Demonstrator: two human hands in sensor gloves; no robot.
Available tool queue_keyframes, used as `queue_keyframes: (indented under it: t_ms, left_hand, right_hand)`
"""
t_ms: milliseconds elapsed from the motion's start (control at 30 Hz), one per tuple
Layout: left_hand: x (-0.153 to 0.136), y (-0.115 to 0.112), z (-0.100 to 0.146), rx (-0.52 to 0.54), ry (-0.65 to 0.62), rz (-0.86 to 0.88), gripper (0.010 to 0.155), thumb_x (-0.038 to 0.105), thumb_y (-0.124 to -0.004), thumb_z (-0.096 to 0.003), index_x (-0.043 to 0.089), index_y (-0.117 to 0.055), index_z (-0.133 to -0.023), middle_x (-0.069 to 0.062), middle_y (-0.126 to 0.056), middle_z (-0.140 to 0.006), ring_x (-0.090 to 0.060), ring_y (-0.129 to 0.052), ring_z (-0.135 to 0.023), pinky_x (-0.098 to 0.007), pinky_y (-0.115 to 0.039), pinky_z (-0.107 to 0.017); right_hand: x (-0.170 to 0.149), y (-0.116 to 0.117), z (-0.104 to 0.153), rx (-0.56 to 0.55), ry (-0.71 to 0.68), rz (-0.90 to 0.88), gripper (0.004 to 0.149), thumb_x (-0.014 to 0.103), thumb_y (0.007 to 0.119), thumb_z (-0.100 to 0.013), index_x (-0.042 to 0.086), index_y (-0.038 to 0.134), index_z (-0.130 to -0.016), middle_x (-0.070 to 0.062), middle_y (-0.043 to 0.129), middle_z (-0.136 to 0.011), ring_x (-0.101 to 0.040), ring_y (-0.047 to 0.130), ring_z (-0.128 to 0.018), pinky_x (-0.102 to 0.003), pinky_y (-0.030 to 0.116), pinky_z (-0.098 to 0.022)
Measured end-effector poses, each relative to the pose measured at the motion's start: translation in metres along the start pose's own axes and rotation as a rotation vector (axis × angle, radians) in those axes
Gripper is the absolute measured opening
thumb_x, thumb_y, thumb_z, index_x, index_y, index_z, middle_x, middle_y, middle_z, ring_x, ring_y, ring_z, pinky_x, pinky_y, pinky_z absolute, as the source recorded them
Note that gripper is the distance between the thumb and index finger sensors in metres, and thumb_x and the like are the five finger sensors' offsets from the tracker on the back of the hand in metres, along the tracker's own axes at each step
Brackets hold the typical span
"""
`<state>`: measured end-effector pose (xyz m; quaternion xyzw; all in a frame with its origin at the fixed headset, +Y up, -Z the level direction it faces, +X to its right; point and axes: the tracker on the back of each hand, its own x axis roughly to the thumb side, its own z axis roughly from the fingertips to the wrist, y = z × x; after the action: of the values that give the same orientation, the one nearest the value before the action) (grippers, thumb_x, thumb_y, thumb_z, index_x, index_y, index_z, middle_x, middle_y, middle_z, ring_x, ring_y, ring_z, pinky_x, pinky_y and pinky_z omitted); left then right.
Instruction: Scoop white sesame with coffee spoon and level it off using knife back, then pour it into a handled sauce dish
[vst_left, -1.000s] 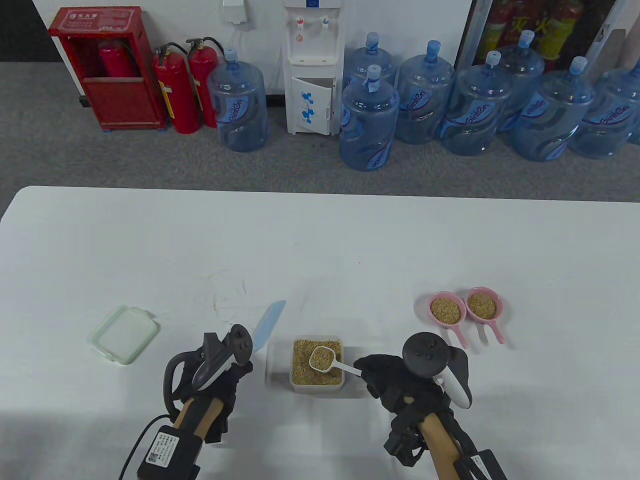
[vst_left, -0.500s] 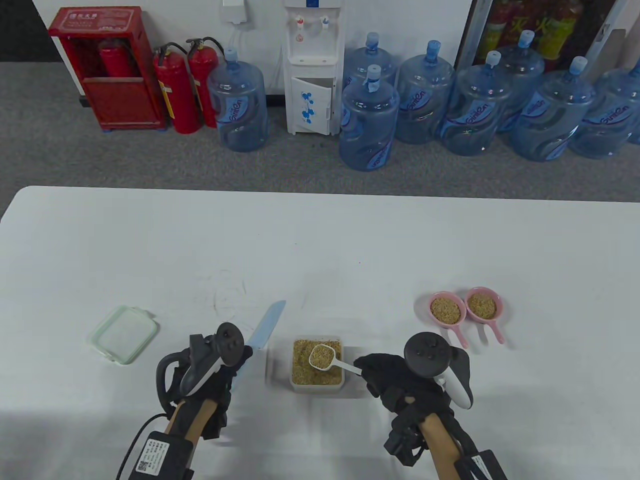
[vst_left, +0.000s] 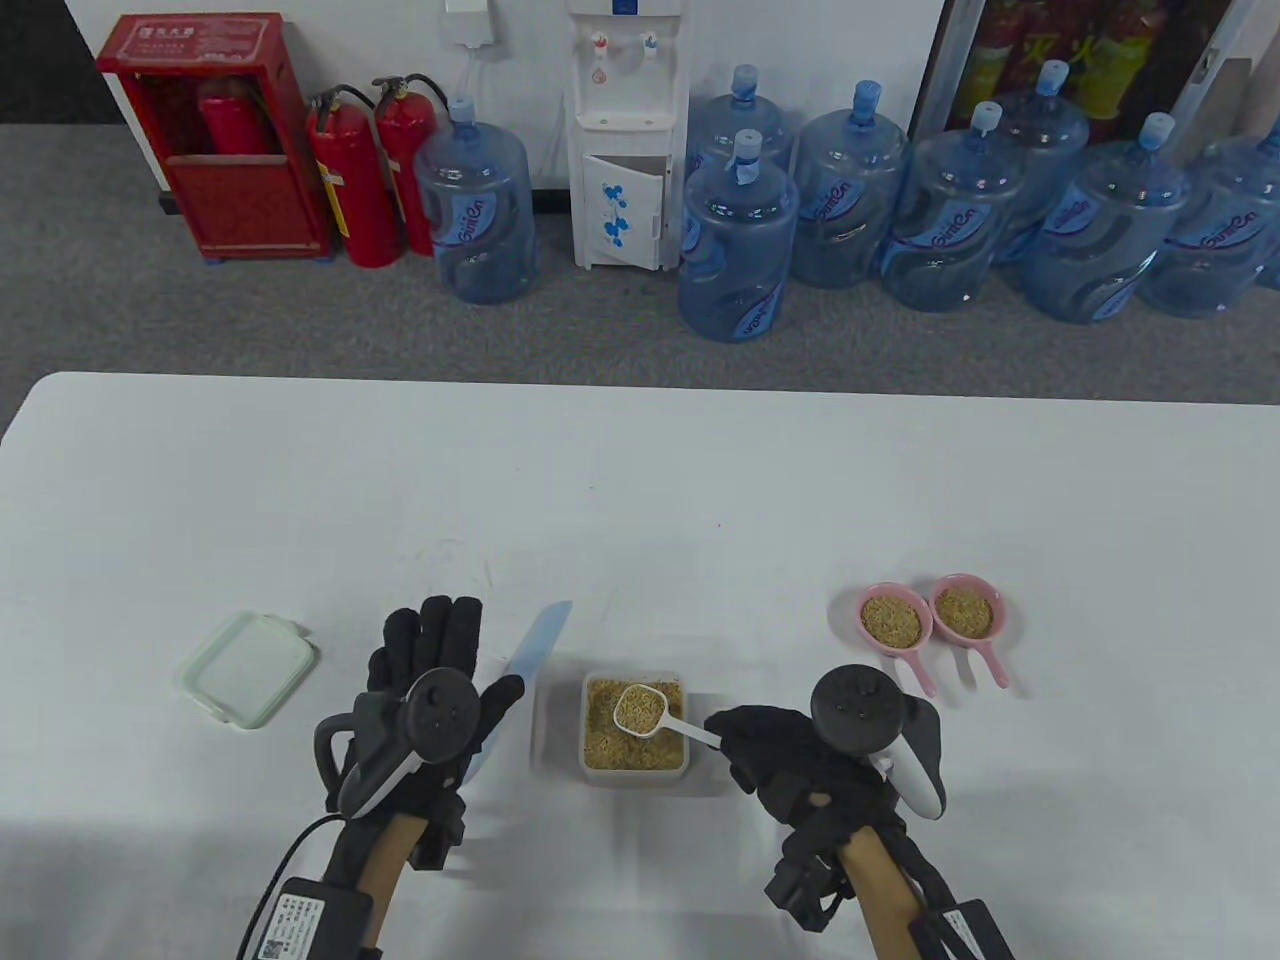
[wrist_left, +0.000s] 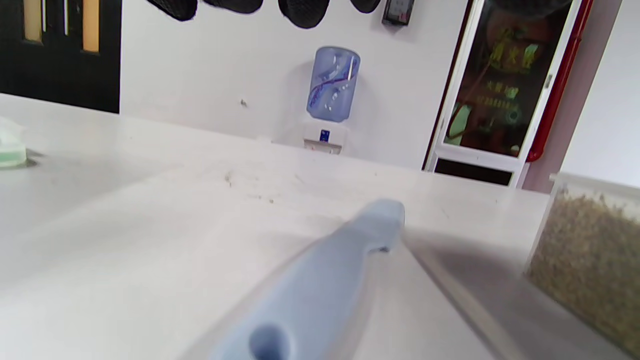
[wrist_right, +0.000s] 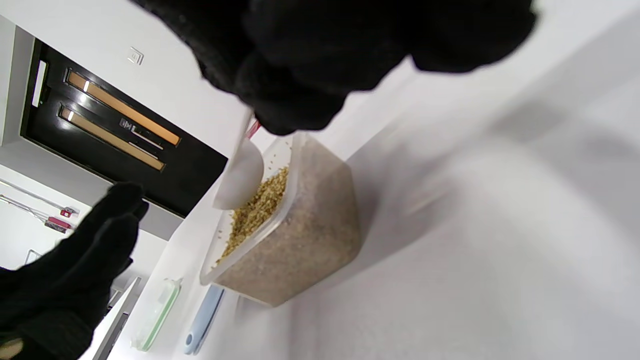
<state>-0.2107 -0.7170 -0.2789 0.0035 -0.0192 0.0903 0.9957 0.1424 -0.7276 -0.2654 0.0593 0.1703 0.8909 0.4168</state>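
Observation:
The light blue knife (vst_left: 543, 641) lies flat on the table, left of the sesame box; its handle (wrist_left: 320, 285) fills the left wrist view. My left hand (vst_left: 440, 645) hovers over it with fingers straight and spread, holding nothing; its fingertips (wrist_left: 300, 10) stay clear of the handle. My right hand (vst_left: 790, 765) pinches the handle of the white coffee spoon (vst_left: 641, 710). The spoon's bowl is heaped with sesame and hangs just above the clear sesame box (vst_left: 600, 765). Two pink handled sauce dishes (vst_left: 893, 620) (vst_left: 964, 611), both holding sesame, sit to the right.
A green-rimmed lid (vst_left: 250, 668) lies at the left, seen also as the lid (wrist_right: 157, 315) in the right wrist view. The sesame box (wrist_right: 295, 235) stands close to my right fingers. The table's near edge is just behind both wrists.
My left hand has lowered the knife onto the table, let go of it and spread its fingers. The right hand and the filled spoon have barely moved.

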Motion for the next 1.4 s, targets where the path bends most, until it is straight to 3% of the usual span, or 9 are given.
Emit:
queue_keyframes:
  t_ms: [267,467,700,933,1133,1400]
  left_hand:
    - [-0.002,-0.004,-0.002,-0.032,0.003,-0.019,0.084,0.067,-0.056,-0.049,0.03,-0.029,-0.119,-0.008,-0.026,-0.127,-0.05,-0.026,-0.115,-0.062,-0.043,-0.082]
    - [-0.002,-0.002,-0.002,-0.04,0.003,-0.032,0.084,0.067,-0.056,-0.049,0.03,-0.03,-0.119,-0.007,-0.026,-0.127,-0.05,-0.025,-0.115,-0.062,-0.043,-0.082]
    - [-0.004,-0.002,-0.004,-0.049,0.008,-0.038,0.084,0.067,-0.056,-0.049,0.029,-0.029,-0.12,-0.008,-0.026,-0.127,-0.05,-0.025,-0.115,-0.062,-0.042,-0.082]
    - [-0.005,-0.002,-0.004,-0.058,0.008,-0.046,0.084,0.067,-0.056,-0.0489,0.029,-0.03,-0.12,-0.007,-0.026,-0.127,-0.05,-0.025,-0.114,-0.062,-0.042,-0.082]
    - [-0.006,-0.003,-0.006,-0.07,0.015,-0.051,0.085,0.067,-0.056,-0.0489,0.029,-0.03,-0.12,-0.008,-0.026,-0.127,-0.051,-0.024,-0.114,-0.062,-0.042,-0.082]
    - [-0.008,-0.003,-0.007,-0.082,0.024,-0.054,0.084,0.067,-0.056,-0.0491,0.029,-0.03,-0.12,-0.007,-0.026,-0.127,-0.051,-0.024,-0.114,-0.062,-0.042,-0.082]
  right_hand:
    - [-0.002,-0.008,0.002,-0.013,0.001,-0.055,0.043,0.029,0.071,-0.06,0.011,0.083,-0.097,-0.009,0.097,-0.06,-0.009,0.091,-0.028,-0.036,0.085,-0.03]
    - [-0.008,-0.032,0.008,-0.085,0.017,-0.128,0.043,0.029,0.071,-0.06,0.011,0.083,-0.098,-0.009,0.097,-0.06,-0.009,0.091,-0.028,-0.037,0.085,-0.03]
    - [-0.028,-0.085,0.02,-0.244,0.066,-0.197,0.043,0.029,0.071,-0.06,0.011,0.083,-0.098,-0.01,0.097,-0.06,-0.009,0.091,-0.029,-0.037,0.084,-0.03]
    - [-0.064,-0.147,0.031,-0.46,0.201,-0.234,0.043,0.027,0.071,-0.062,0.011,0.08,-0.101,-0.012,0.095,-0.068,-0.012,0.093,-0.035,-0.039,0.084,-0.035]
    - [-0.1,-0.175,0.032,-0.623,0.376,-0.171,0.044,0.026,0.072,-0.061,0.012,0.079,-0.102,-0.013,0.095,-0.076,-0.013,0.094,-0.039,-0.04,0.085,-0.037]
    - [-0.122,-0.174,0.027,-0.665,0.529,0.11,0.043,0.025,0.073,-0.061,0.016,0.079,-0.103,-0.014,0.092,-0.081,-0.016,0.093,-0.044,-0.043,0.082,-0.042]
